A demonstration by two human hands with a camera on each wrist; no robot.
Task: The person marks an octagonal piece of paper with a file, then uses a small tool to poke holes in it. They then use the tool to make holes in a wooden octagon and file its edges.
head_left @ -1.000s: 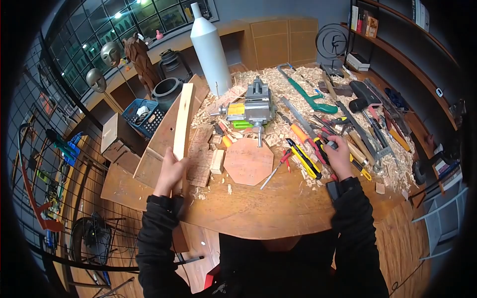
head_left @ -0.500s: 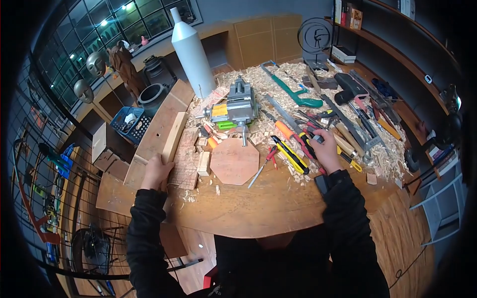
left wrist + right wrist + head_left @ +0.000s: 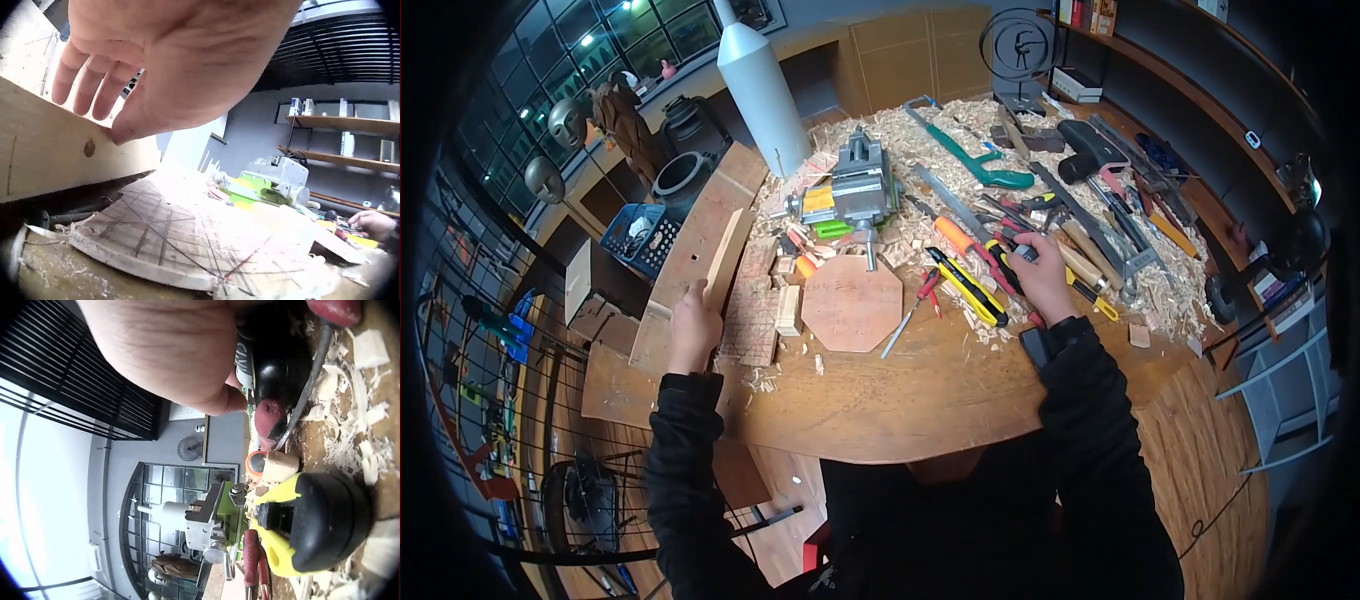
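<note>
My left hand (image 3: 695, 325) is at the near end of a pale wooden bar (image 3: 725, 262), which lies along a slanted plank (image 3: 700, 225). In the left wrist view the fingers (image 3: 90, 94) are fairly straight, fingertips at the bar's top edge, the thumb tip against its face. Beside it lies a board with pencilled grid lines (image 3: 748, 320). My right hand (image 3: 1045, 280) is among the tools, thumb and fingers around a dark handle (image 3: 1026, 253); its far end is hidden. Close by lies a yellow and black utility knife (image 3: 968, 288).
An octagonal wooden board (image 3: 852, 310) and a small wood block (image 3: 789, 311) lie mid-table. Behind them stands a metal vise (image 3: 850, 190). Wood shavings (image 3: 940, 130), a green-handled saw (image 3: 970, 160) and a drill (image 3: 1090, 150) cover the back right. A tall white bottle (image 3: 762, 100) rises behind.
My left hand has lowered the wooden bar from a raised position onto the plank, and its fingers have loosened. The right hand stays among the tools. The head view has shifted.
</note>
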